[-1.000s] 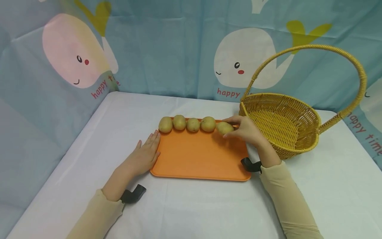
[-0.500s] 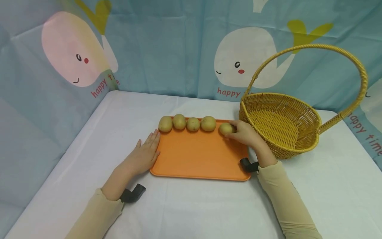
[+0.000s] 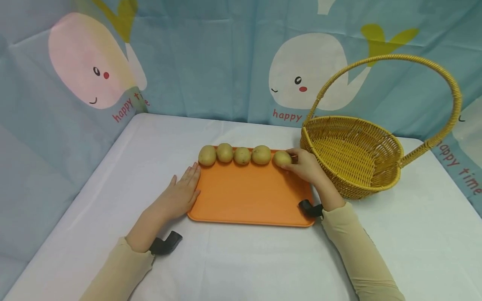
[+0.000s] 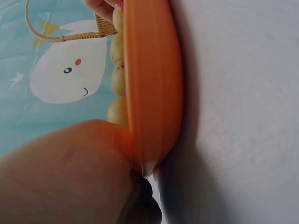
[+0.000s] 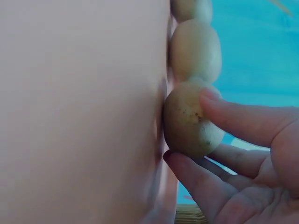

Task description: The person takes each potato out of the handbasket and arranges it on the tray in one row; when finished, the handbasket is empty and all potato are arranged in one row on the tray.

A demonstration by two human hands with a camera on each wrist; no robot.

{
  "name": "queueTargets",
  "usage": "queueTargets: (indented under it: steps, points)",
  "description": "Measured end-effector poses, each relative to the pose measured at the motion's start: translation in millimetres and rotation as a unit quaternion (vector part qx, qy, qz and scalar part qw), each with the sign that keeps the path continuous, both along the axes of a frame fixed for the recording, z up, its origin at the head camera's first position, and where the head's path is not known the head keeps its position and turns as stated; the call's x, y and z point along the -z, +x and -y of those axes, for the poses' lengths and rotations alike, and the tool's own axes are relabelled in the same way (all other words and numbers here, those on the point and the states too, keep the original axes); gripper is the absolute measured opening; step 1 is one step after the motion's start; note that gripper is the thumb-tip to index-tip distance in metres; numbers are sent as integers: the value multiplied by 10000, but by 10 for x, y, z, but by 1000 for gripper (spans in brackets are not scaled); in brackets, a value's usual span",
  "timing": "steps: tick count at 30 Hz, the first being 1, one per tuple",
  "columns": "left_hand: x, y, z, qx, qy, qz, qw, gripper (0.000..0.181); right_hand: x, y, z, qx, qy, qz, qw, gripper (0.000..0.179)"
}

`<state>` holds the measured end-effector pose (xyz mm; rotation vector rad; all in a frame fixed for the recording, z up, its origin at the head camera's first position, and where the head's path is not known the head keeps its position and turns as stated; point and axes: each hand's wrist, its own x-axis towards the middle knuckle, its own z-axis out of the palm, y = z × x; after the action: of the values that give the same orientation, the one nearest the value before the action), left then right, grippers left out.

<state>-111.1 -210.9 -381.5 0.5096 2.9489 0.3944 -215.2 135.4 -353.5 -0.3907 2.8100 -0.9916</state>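
My right hand [image 3: 306,166] pinches a potato [image 3: 281,159] at the right end of the orange tray's [image 3: 248,192] far edge. In the right wrist view the thumb lies on the potato's [image 5: 184,126] side and fingers reach round beneath it; a second potato [image 5: 196,51] sits close beyond. Several more potatoes stand in a row to its left, the leftmost potato [image 3: 207,156] at the tray's far left corner. My left hand [image 3: 180,196] rests with straight fingers along the tray's left rim. In the left wrist view the tray's side wall [image 4: 156,70] shows close up.
A yellow wicker basket [image 3: 346,156] with a tall arched handle [image 3: 456,100] stands just right of the tray, near my right wrist. White cloth [image 3: 244,263] covers the table. A blue curtain [image 3: 203,62] with printed whales hangs behind and on the left.
The right hand's potato moved slightly right, away from its neighbour, then a little back left; its visible side changed. The left hand and the other potatoes kept their places on the tray.
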Motion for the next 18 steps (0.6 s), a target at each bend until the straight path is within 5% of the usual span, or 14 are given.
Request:
queueTargets:
  steps: [18]
  points:
    - [-3, 0, -3, 38, 30, 27, 10000, 62, 40, -9, 25, 33, -639, 178, 9978, 53]
